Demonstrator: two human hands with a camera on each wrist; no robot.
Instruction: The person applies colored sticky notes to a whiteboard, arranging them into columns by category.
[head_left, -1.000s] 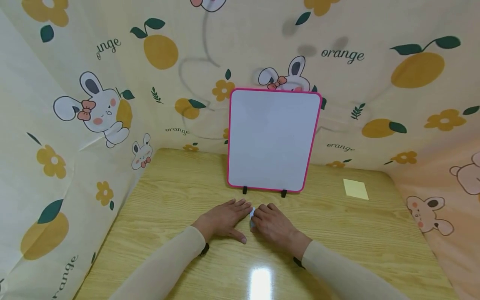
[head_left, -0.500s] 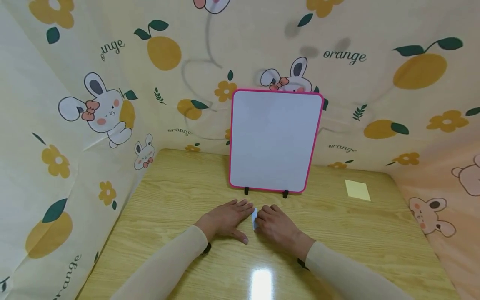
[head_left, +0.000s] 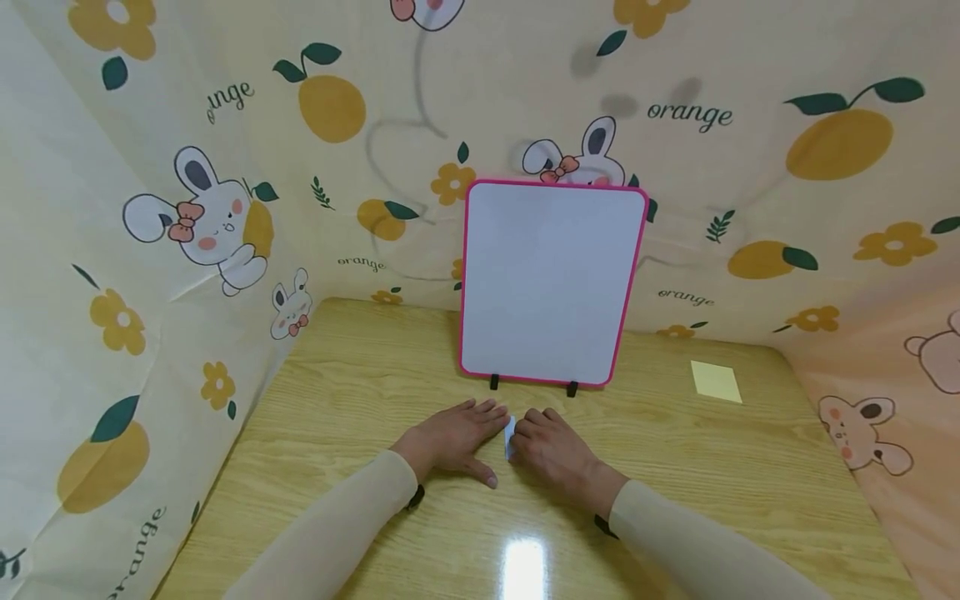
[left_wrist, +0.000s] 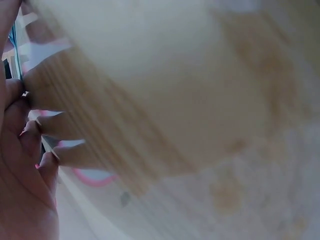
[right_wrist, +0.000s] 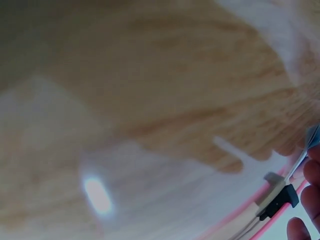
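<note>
Between the two hands on the wooden table lies a small light-blue slip (head_left: 510, 437), which looks like paper. My left hand (head_left: 457, 437) rests palm down on the table with fingers extended and thumb spread. Its fingertips are right at the slip's left edge. With fingers curled, my right hand (head_left: 555, 458) pinches the slip from the right and covers part of it. In the right wrist view, the slip (right_wrist: 313, 136) shows at the right edge beside the curled fingers (right_wrist: 312, 172). The left wrist view has the left hand (left_wrist: 25, 175) along its left side.
A whiteboard (head_left: 551, 283) with a pink frame stands upright just beyond the hands, on small black feet (head_left: 572, 389). A yellow sticky note (head_left: 716, 382) lies at the back right of the table (head_left: 360, 358). Patterned cloth (head_left: 390, 83) walls the table in.
The head view has shifted slightly. More of the slip's lower part shows beside the right hand than a second ago. The left hand stays flat in place.
</note>
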